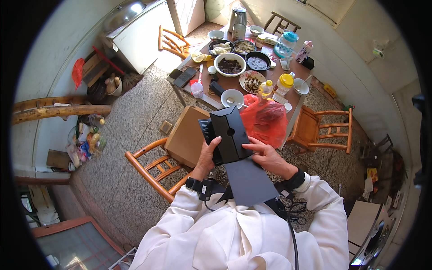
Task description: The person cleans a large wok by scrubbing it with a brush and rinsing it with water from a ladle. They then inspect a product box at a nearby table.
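In front of my chest is a black cardboard box (228, 135) with folded flaps and a small round cutout. My left hand (206, 155) grips its left side, thumb on the upper face. My right hand (268, 158) has its fingers on the box's lower right edge; part of its grasp is hidden. A flat dark grey panel (251, 182) extends from the box's lower end toward my lap. Behind the box's left side shows a black piece (205, 130) with small printing. Whatever the box holds inside is not visible.
A brown carton (187, 136) rests on a wooden chair (162, 168) to my left. Ahead, a table (233, 81) bears bowls, plates, jars and a phone (185, 77). A red plastic bag (265, 119) hangs at its near edge. Another wooden chair (305, 130) stands right.
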Demonstrator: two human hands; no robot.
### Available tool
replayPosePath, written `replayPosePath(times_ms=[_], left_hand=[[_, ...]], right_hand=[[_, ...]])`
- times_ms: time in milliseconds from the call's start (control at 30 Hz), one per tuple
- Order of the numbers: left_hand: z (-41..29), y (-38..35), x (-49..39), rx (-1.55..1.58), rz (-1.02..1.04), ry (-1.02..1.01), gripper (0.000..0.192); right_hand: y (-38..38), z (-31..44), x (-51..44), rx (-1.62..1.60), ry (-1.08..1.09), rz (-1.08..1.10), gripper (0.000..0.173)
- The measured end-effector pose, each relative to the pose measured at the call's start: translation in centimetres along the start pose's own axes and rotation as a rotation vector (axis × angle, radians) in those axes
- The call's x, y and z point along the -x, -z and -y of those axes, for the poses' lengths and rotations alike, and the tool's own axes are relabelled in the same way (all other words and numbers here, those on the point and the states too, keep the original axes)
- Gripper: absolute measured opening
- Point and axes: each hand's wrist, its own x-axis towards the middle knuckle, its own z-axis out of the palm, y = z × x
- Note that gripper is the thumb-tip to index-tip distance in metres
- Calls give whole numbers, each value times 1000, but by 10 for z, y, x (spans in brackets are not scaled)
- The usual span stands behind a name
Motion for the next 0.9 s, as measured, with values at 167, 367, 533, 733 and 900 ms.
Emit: replayPosePath(times_ms=[167, 367, 533, 733, 900], left_hand=[[-2, 3, 0, 64, 12, 10, 64], [7, 7, 0, -69, -3, -50, 68], [10, 1, -6, -25, 1, -63, 65], [7, -6, -9, -115, -27, -181, 60], [10, 4, -12, -74, -71, -198, 66]], right_hand=[[16, -9, 6, 56, 168, 158, 46], [-1, -25, 13, 337, 373, -140, 45], [-5, -25, -15, 119, 212, -457, 56], [2, -25, -38, -376, 152, -130, 74], [1, -32, -35, -318, 320, -117, 67]])
